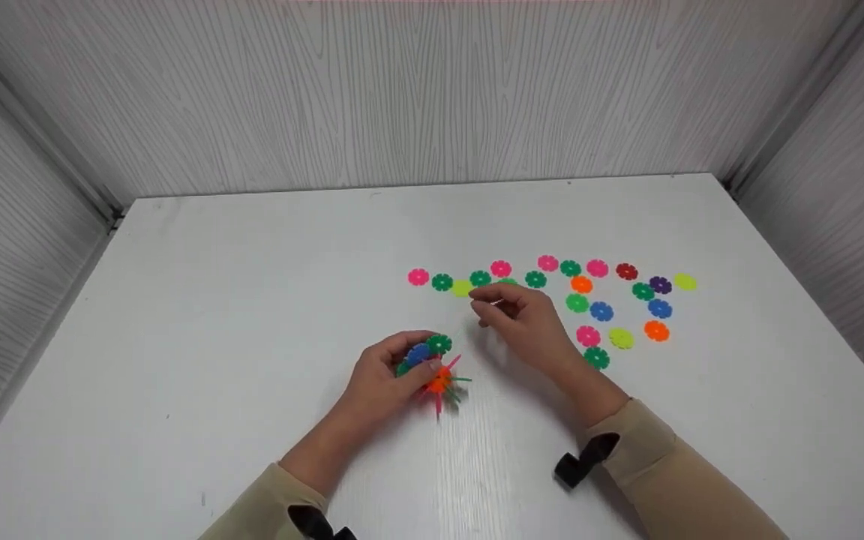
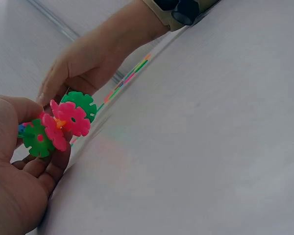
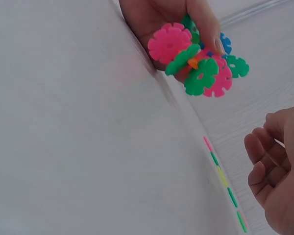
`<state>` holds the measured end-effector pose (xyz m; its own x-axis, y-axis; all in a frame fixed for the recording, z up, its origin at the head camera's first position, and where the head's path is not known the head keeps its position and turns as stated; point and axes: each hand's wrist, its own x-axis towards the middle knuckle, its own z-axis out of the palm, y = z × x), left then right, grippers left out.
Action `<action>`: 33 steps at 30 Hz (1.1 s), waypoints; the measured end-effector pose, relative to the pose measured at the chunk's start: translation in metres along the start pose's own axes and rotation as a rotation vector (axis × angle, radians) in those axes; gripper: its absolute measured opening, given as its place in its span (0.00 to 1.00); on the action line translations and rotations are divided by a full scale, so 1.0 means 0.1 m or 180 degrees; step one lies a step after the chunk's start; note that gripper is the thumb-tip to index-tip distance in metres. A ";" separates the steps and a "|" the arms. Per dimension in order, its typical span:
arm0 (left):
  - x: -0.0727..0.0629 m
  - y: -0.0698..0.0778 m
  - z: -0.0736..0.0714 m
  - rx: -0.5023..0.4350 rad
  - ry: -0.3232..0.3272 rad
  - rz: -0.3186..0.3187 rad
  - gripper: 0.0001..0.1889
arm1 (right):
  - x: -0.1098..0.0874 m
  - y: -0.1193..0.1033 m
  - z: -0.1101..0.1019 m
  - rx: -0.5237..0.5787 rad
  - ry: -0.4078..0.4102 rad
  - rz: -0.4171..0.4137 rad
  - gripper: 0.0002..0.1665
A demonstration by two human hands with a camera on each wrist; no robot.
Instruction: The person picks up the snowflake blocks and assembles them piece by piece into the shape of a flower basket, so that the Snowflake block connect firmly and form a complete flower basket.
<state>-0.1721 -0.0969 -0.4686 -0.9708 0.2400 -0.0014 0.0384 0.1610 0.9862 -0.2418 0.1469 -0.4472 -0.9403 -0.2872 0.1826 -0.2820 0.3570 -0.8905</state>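
My left hand (image 1: 383, 379) grips a cluster of interlocking plastic discs (image 1: 441, 379) with notched edges, the thumb pressing on it from above. Pink and green discs (image 3: 170, 44) stick out around an orange one, and blue and green discs show by the fingers. Part of the cluster is hidden by the hand. To the right, apart from the cluster, my right hand (image 1: 526, 322) hovers near the loose discs. Its fingers (image 3: 257, 147) are loosely bent, and nothing shows between them in the right wrist view. A yellow disc (image 1: 462, 288) lies just beyond its fingertips.
Several loose discs lie flat on the white table (image 1: 252, 300), mostly right of centre, among them a pink disc (image 1: 418, 277), an orange disc (image 1: 656, 331) and a purple disc (image 1: 660, 285). Wood-grain panels (image 1: 417, 90) enclose the table at the back and sides.
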 end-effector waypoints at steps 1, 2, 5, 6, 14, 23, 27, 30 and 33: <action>0.00 0.00 0.00 -0.0001 -0.0001 -0.0003 0.22 | 0.04 0.01 -0.01 -0.0069 0.0015 0.0069 0.18; 0.00 0.01 0.01 0.0006 0.0002 -0.0008 0.22 | 0.09 0.01 -0.01 -0.0138 0.0010 0.0136 0.18; 0.01 0.01 0.00 -0.0015 -0.0006 -0.0028 0.21 | 0.29 0.00 0.04 -0.0368 -0.0080 0.0190 0.18; 0.01 0.01 0.00 -0.0023 -0.0011 -0.0029 0.21 | 0.36 0.00 0.07 -0.0402 -0.0130 0.0188 0.18; 0.01 0.01 -0.02 -0.0089 -0.0030 0.0000 0.20 | 0.89 -0.04 0.33 -0.0656 -0.0478 0.0217 0.20; 0.02 -0.01 -0.06 -0.0193 0.0108 -0.0070 0.18 | 1.13 0.01 0.45 -0.0849 -0.0641 0.0374 0.24; 0.03 -0.02 -0.07 -0.0194 0.0131 -0.0091 0.18 | 1.16 0.03 0.47 -0.0979 -0.0723 0.0343 0.24; 0.03 -0.03 -0.07 -0.0190 0.0145 -0.0084 0.18 | 1.17 0.03 0.49 -0.1047 -0.0769 0.0330 0.22; 0.03 -0.02 -0.07 -0.0181 0.0147 -0.0099 0.18 | 1.15 0.02 0.47 -0.1075 -0.0764 0.0319 0.21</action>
<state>-0.1770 -0.1027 -0.4692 -0.9812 0.1912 -0.0259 -0.0043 0.1128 0.9936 -0.3415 0.0728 -0.4475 -0.9064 -0.4209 -0.0356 -0.2757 0.6533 -0.7051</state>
